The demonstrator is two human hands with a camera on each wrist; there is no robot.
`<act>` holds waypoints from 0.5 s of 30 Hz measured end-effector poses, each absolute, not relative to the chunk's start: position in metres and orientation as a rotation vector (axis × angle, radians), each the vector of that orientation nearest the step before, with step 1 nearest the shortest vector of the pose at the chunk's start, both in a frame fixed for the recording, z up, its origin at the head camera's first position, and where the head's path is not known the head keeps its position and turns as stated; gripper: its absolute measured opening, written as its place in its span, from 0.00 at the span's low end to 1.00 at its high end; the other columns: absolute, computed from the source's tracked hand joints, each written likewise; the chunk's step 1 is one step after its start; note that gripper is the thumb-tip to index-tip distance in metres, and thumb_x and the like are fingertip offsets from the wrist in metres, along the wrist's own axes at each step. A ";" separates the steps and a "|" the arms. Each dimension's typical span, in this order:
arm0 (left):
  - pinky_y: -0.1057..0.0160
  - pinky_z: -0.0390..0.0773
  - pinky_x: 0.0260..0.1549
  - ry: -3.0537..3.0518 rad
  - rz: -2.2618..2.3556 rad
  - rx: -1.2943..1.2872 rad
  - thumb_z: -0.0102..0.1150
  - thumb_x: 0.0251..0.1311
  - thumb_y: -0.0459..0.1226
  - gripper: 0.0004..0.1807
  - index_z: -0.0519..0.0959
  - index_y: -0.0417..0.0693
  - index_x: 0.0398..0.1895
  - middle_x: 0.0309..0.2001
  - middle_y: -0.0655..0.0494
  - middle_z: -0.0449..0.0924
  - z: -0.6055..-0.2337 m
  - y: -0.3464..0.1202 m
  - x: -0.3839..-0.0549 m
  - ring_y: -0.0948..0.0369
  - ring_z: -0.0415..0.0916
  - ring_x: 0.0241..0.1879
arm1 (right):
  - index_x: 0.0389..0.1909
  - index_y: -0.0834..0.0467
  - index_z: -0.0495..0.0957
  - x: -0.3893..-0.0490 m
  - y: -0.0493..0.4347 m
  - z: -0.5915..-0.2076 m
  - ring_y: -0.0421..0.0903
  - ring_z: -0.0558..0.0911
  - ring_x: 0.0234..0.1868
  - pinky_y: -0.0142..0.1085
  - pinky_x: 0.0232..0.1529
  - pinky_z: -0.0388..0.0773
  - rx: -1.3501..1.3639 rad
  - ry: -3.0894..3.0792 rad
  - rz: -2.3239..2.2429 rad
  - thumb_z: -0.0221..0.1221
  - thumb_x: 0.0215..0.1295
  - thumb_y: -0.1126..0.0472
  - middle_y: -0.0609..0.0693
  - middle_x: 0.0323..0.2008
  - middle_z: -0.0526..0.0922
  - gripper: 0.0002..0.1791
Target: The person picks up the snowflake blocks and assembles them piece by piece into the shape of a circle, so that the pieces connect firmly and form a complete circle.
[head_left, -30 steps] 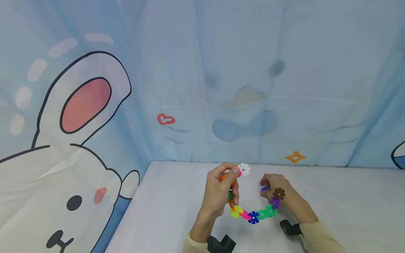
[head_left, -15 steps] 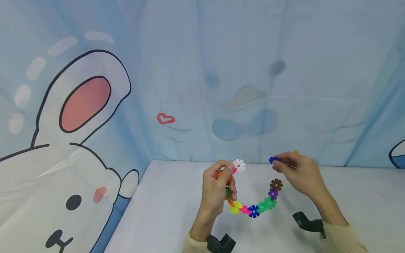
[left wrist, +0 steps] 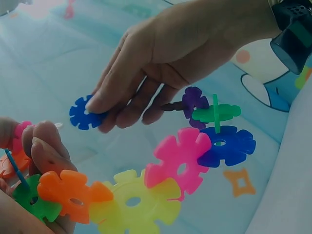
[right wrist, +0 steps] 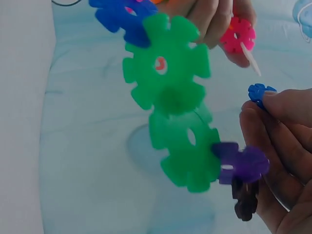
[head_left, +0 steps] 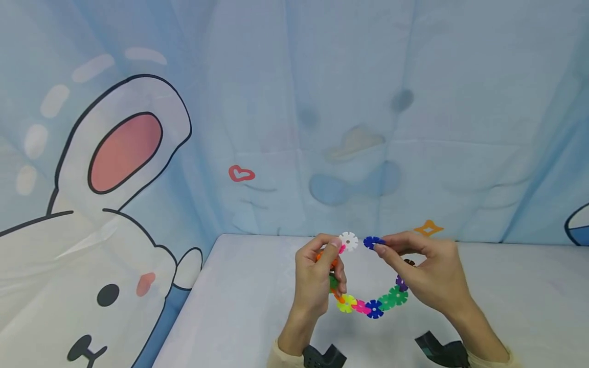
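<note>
My left hand (head_left: 313,278) grips a curved chain of slotted plastic flower discs near one end. A white disc (head_left: 353,238) sticks out at that end, joined to a pink disc (right wrist: 245,30). Between thumb and fingers, my right hand (head_left: 434,271) pinches a loose dark blue disc (head_left: 370,243), a short gap to the right of the white one. From the left hand the chain hangs through orange, yellow (left wrist: 156,204), pink, blue and green (head_left: 397,300) discs to purple and brown (right wrist: 246,207). The brown end lies close to the right fingers; whether they touch is unclear. The left fingers hide some discs.
A white tabletop (head_left: 230,306) lies beneath the hands. Behind it hangs a light blue printed curtain (head_left: 285,102), with a cartoon rabbit (head_left: 55,286) on the left side. Each wrist wears a black camera (head_left: 444,350).
My right hand has risen from beside the brown end with the blue disc, then moved left towards the white disc. The left hand stays nearly in place, keeping its grip on the chain.
</note>
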State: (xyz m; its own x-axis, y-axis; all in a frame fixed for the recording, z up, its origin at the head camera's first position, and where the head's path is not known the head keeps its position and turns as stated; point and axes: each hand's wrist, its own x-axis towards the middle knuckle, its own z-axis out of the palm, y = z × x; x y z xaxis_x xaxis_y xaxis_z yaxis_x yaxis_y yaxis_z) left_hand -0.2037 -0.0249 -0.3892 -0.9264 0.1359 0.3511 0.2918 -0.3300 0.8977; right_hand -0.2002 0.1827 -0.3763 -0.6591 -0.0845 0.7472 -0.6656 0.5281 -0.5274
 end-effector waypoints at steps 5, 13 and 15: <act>0.72 0.77 0.15 -1.746 -2.448 -0.566 0.51 0.81 0.37 0.18 0.74 0.23 0.45 0.17 0.38 0.65 -0.389 -0.023 -0.202 0.67 0.72 0.10 | 0.37 0.54 0.91 -0.197 0.177 -0.375 0.28 0.85 0.29 0.23 0.26 0.82 0.687 -2.070 1.117 0.79 0.49 0.75 0.44 0.31 0.92 0.17; 0.72 0.77 0.14 -1.745 -2.475 -0.546 0.52 0.80 0.37 0.18 0.75 0.23 0.45 0.17 0.38 0.65 -0.389 -0.020 -0.200 0.67 0.72 0.09 | 0.36 0.58 0.92 -0.199 0.176 -0.375 0.35 0.86 0.25 0.21 0.22 0.78 0.779 -1.949 0.960 0.70 0.70 0.48 0.48 0.31 0.92 0.16; 0.72 0.76 0.14 -1.754 -2.477 -0.538 0.52 0.80 0.37 0.18 0.75 0.24 0.44 0.15 0.43 0.66 -0.388 -0.019 -0.200 0.67 0.72 0.09 | 0.35 0.59 0.92 -0.200 0.175 -0.376 0.36 0.84 0.23 0.19 0.21 0.74 0.791 -1.897 0.893 0.60 0.75 0.38 0.49 0.30 0.92 0.28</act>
State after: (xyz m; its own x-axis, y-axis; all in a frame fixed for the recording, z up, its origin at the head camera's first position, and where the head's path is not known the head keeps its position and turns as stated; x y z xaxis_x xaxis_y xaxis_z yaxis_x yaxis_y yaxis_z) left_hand -0.1996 -0.0187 -0.3882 -0.9374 0.1514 0.3138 0.2457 -0.3513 0.9035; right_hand -0.2002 0.1751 -0.3755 -0.4191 -0.1715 0.8916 -0.7967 0.5405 -0.2705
